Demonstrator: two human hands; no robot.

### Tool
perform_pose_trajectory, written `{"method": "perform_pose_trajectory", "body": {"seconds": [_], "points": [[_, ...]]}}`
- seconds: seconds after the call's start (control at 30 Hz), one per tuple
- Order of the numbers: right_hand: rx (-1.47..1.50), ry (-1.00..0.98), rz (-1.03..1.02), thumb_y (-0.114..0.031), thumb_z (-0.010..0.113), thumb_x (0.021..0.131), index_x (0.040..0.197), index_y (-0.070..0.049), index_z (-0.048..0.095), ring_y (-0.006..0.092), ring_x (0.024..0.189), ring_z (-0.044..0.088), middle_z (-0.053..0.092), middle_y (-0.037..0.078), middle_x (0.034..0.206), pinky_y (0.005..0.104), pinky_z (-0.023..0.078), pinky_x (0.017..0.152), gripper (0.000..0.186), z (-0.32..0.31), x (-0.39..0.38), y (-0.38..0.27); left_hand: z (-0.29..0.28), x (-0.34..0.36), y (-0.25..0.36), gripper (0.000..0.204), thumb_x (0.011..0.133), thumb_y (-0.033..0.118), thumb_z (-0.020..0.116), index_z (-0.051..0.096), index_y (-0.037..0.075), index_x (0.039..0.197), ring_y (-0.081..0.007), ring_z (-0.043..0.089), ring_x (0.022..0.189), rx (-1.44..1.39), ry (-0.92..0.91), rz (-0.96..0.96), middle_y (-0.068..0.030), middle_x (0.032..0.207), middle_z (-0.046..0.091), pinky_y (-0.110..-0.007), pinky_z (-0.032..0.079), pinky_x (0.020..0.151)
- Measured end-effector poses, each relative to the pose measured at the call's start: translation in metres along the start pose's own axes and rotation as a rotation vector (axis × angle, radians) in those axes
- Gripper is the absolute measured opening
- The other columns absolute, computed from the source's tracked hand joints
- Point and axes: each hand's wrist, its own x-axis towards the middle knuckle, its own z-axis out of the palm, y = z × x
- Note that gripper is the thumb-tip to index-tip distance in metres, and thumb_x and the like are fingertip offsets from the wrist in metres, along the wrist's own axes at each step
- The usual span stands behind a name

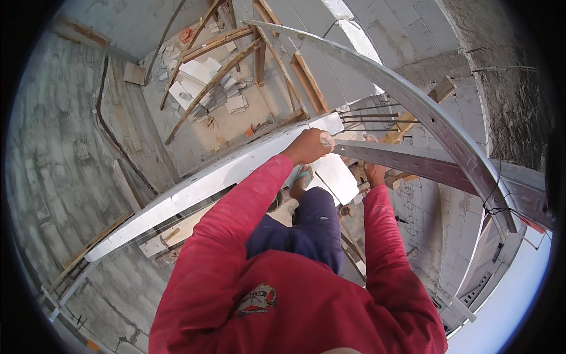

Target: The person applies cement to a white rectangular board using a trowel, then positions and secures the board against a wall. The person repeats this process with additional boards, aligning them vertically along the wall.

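left hand [309, 146] fisted around white tool, right hand [374, 172] gripping grey metal channel [407, 160] from below

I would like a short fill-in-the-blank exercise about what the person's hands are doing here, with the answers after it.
1. The left hand rests on the end of a long ____ beam.
2. The right hand is under a grey ____ rail.
3. Both sleeves are ____ in colour.
4. A curved metal strip passes ____ the hands.

Answers: white; metal; red; above
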Motion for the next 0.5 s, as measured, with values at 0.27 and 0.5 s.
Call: {"method": "perform_pose_trajectory", "body": {"seconds": [0.27,0.5], "points": [[0.164,0.158,0.389,-0.019,0.063,0.101,0.118,-0.002,0.071,0.0412,0.104,0.07,0.073,0.023,0.109,0.0498,0.052,0.091,0.025,-0.004,-0.011,-0.029,0.013,-0.017,0.002,0.017,0.093,0.014,0.068,0.079,0.005,0.102,-0.0148,0.07,0.076,0.09,0.183,0.034,-0.0074,0.085,0.076,-0.032,0.054,0.074],[0.222,0.184,0.499,-0.021,0.063,0.102,0.111,-0.001,0.074,0.0488,0.094,0.069,0.074,0.028,0.095,0.0522,0.053,0.087,0.024,-0.023,0.001,-0.072,0.023,-0.009,0.006,0.015,0.097,0.014,0.068,0.077,0.004,0.103,-0.0113,0.066,0.075,0.127,0.197,-0.089,-0.0053,0.085,0.074,-0.029,0.051,0.069]]}}
